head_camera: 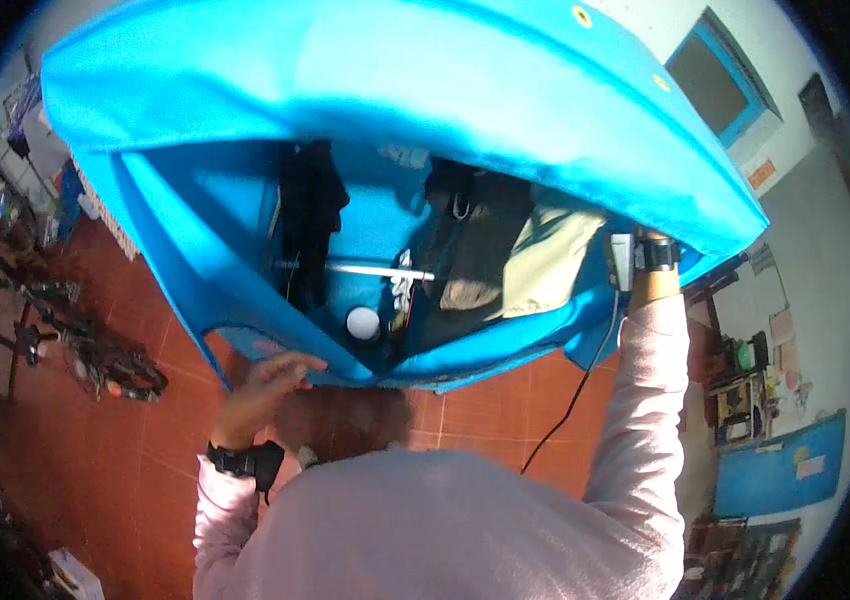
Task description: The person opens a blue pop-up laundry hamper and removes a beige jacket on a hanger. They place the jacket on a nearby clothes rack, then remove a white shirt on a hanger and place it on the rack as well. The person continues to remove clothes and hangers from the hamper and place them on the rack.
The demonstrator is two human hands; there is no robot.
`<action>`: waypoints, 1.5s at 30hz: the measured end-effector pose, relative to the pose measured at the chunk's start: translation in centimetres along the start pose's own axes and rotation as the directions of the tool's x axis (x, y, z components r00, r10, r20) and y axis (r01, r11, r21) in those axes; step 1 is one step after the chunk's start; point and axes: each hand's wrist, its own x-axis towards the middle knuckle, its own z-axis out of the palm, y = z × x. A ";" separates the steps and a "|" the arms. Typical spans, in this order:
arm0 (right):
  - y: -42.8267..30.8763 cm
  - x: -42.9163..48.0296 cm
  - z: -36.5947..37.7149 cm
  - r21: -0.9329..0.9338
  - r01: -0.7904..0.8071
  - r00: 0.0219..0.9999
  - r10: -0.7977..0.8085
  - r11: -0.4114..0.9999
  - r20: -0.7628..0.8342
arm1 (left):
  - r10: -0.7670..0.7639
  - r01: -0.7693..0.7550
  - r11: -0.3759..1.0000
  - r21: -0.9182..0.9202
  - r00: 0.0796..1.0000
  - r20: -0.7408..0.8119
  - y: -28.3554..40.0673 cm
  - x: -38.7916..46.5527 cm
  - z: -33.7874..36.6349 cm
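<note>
A blue fabric cover [470, 82], apparently of a portable wardrobe, fills the space before me, its front parted. Inside hang a black garment [309, 217], dark clothing [470, 232] and a cream cloth [549, 262]. A pale rod [380, 271] crosses the interior above a round white object [363, 323]. My left hand [275, 379] is at the lower left flap [245, 277], fingers loosely bent; whether it touches the fabric is unclear. At the right end of the opening, my right hand [650, 234] reaches under the cover, its fingers hidden.
Beside my right wrist is a small grey device [621, 261], with a black cable [575, 401] running down from it. Cluttered bicycle-like parts [95, 345] lie left on the red tiled floor [170, 480]. Shelves [744, 397] and a blue panel [781, 465] line the right wall.
</note>
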 end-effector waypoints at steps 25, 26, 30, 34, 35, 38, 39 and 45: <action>0.1 -2.0 -0.4 0.076 -0.035 0.999 0.034 0.997 0.008 | 0.120 -0.128 0.974 0.187 0.991 0.055 6.2 2.2 3.2; 0.1 -2.0 -0.3 0.076 -0.032 0.999 0.031 0.997 0.005 | 0.123 -0.133 0.967 0.216 0.991 0.060 6.5 2.3 3.5; -0.4 -1.4 0.0 0.084 -0.024 1.000 0.024 0.996 0.007 | 0.165 -0.162 0.958 0.236 0.986 0.006 8.7 2.4 5.1; -0.7 -1.0 0.1 0.097 -0.014 1.000 0.012 0.995 0.021 | 0.344 -0.333 0.918 0.213 0.939 -0.016 12.4 3.0 6.3; -0.7 -1.0 0.0 0.101 -0.010 1.000 0.008 0.995 0.023 | 0.400 -0.384 0.896 0.221 0.916 -0.029 13.4 3.5 6.5; -0.8 -0.6 -0.3 0.116 0.014 1.000 -0.017 0.993 0.026 | 0.546 -0.546 0.838 0.012 0.838 0.004 16.3 3.9 6.8; -0.7 -0.4 -0.4 0.120 0.026 0.999 -0.029 0.992 0.026 | 0.573 -0.573 0.819 -0.036 0.819 0.002 17.1 3.7 7.0; -1.1 0.4 -0.9 0.173 0.063 0.997 -0.070 0.983 0.040 | 0.855 -0.808 0.320 0.495 0.471 0.216 21.7 3.8 5.8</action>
